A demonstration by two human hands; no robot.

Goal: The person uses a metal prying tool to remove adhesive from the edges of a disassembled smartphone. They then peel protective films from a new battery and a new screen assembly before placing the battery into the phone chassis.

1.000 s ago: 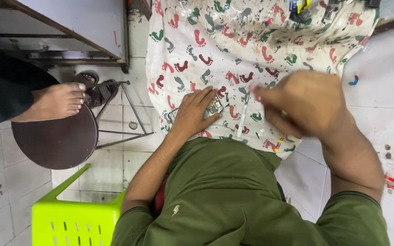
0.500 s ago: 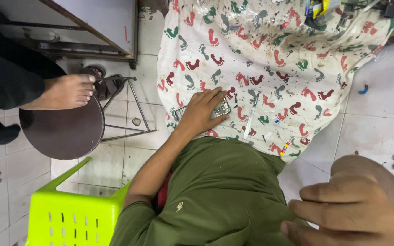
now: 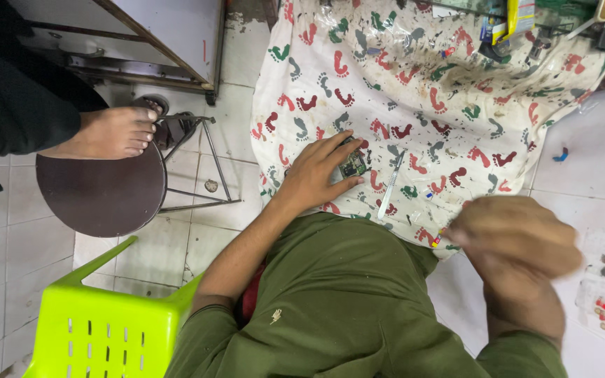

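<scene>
Pinned flat under the left hand (image 3: 314, 175) at frame centre, the small circuit board (image 3: 352, 166) has a pen-like tool (image 3: 391, 185) just right, its long axis near-vertical; the blurred right hand (image 3: 516, 238), grip unreadable, hovers lower right.

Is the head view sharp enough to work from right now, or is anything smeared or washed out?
Head view: the right hand is motion-blurred, fingers indistinct; the left hand on the small circuit board is sharp, as are the footprint-patterned cloth and tweezers. Lighting is even, shadows soft, no strong glare.
</scene>
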